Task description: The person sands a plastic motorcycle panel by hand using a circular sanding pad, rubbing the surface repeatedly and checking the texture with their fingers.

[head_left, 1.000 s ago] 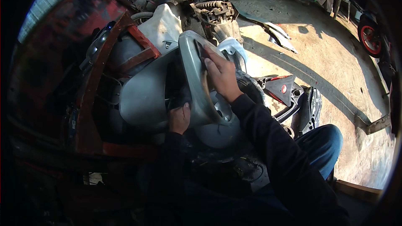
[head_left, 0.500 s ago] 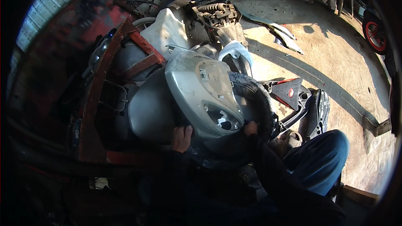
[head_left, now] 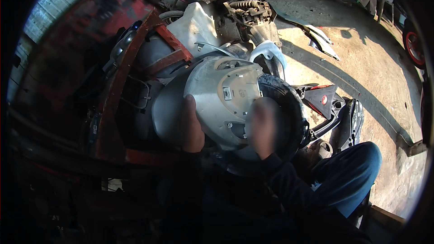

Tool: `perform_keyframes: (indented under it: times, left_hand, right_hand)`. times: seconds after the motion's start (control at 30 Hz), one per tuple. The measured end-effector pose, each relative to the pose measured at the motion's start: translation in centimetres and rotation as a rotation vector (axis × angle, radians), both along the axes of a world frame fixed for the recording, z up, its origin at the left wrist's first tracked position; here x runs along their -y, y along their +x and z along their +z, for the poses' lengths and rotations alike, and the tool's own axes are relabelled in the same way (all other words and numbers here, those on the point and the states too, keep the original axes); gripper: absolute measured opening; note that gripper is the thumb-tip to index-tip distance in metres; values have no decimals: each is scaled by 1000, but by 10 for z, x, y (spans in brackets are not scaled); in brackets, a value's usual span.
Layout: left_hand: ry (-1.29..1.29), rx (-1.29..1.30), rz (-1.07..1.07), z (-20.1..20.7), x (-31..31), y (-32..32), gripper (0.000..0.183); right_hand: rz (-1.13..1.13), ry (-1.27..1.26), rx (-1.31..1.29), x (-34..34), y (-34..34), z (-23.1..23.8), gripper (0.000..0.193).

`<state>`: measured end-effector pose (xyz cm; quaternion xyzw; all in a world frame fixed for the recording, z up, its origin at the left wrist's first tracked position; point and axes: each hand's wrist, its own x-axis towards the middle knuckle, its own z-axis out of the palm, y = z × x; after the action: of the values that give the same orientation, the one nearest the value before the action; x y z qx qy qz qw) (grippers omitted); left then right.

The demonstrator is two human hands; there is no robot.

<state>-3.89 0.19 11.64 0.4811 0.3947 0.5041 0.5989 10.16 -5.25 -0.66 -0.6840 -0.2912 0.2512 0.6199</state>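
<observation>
A dusty silver-grey plastic motor scooter body panel (head_left: pixel 212 86), with moulded openings and clip tabs, lies across a black tyre (head_left: pixel 291 113) in front of me. My left hand (head_left: pixel 193 126) is at the panel's left side, its fingers together and pointing up along the edge, and seems to grip it. At the panel's lower right, in front of the tyre's dark inside, is my right hand (head_left: pixel 263 129). Motion blurs its fingers, so whether it touches the panel cannot be made out. A smooth grey rounded part (head_left: pixel 169 108) sits just left of the panel.
A red metal frame (head_left: pixel 117 86) stands at the left. Beyond the panel lie a white plastic piece (head_left: pixel 194 27) and a dirty engine part with a spring (head_left: pixel 253 9). Black fairing parts (head_left: pixel 321 101) rest on the concrete floor (head_left: pixel 361 49), right of the tyre. My jeans-clad knee (head_left: pixel 352 171) is at lower right.
The silver panel has turned and tilted, and its large lower opening shows less. Both my hands have moved up along its sides. The whole view has shifted slightly.
</observation>
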Motion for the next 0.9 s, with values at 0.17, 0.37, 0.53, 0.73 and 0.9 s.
perform_keyframes:
  times: [0.17,0.37,0.53,0.73,0.9]
  left_hand:
    - [-38,87,-65,-3,-5,-17,60]
    - [-156,225,-138,7,-5,-13,63]
    - [-14,156,-170,-23,-35,-30,64]
    - [-88,361,-206,-6,-21,-16,55]
    - [-168,289,-168,-5,-14,-23,53]
  right_hand:
    - [70,452,240,1,-67,73,40]
    - [207,457,525,30,-89,48,46]
    - [172,582,499,-11,-88,98,50]
    - [247,458,561,24,-77,45,47]
    - [249,646,538,5,-85,85,48]
